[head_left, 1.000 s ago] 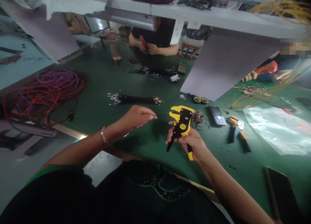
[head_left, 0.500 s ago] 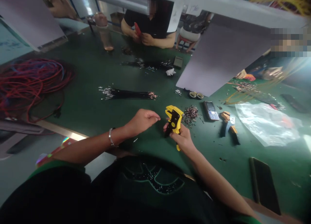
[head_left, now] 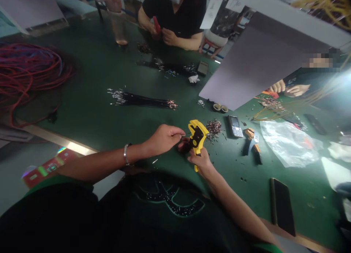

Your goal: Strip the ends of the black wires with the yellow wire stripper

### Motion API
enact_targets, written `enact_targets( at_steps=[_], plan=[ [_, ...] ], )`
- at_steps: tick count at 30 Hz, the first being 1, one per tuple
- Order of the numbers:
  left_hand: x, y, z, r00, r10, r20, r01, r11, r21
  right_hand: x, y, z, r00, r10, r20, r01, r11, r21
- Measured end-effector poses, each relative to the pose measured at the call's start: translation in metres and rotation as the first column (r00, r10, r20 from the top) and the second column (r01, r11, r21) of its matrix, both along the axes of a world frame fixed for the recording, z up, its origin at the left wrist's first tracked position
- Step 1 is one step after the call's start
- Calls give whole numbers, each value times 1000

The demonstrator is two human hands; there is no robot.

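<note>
My right hand (head_left: 202, 161) is wrapped round a yellow and black wire stripper (head_left: 197, 136), held upright with its jaws toward the left. Just left of the jaws, my left hand (head_left: 166, 139) is closed in a pinch, its fingertips near the tool. Whatever sits between those fingertips is too small to make out. A bundle of black wires (head_left: 145, 100) lies beyond my hands, with silvery terminals at one end and coppery tips at the other. Right behind the stripper is a pile of small terminals (head_left: 214, 128).
A keypad phone (head_left: 235, 126), orange-handled pliers (head_left: 252, 145), a clear plastic bag (head_left: 287, 143) and a smartphone (head_left: 282, 207) lie to the right. Red cables (head_left: 33, 70) are heaped at left. A grey-white panel (head_left: 246, 59) stands on the table. A co-worker (head_left: 175, 22) sits opposite.
My left hand has come slightly nearer to the wire stripper, whose handle has tilted a little. The camera view has shifted, so the table things sit slightly differently.
</note>
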State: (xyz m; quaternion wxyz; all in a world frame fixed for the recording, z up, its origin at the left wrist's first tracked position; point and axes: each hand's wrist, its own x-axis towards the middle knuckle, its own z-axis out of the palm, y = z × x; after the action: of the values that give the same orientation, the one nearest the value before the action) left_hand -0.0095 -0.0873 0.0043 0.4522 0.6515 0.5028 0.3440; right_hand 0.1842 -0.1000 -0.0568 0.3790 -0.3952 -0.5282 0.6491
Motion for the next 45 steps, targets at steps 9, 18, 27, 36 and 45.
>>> enact_targets(
  at_steps=[9,18,27,36,45],
  plan=[
    [2,-3,13,991,-96,-93,99,995,27,-2,2,11,999,-12,29,11,1000,24],
    [9,-2,16,983,-118,-137,123,992,29,-1,2,14,988,-33,154,20,996,85],
    [3,-2,14,984,-157,-85,157,988,-1,5,1,14,906,-202,372,39,916,400],
    [-7,-6,21,973,-190,-131,193,981,10,5,1,15,814,-377,443,-107,652,751],
    [-6,-4,20,964,-266,-12,266,957,111,8,0,13,793,-462,396,-135,500,855]
  ],
)
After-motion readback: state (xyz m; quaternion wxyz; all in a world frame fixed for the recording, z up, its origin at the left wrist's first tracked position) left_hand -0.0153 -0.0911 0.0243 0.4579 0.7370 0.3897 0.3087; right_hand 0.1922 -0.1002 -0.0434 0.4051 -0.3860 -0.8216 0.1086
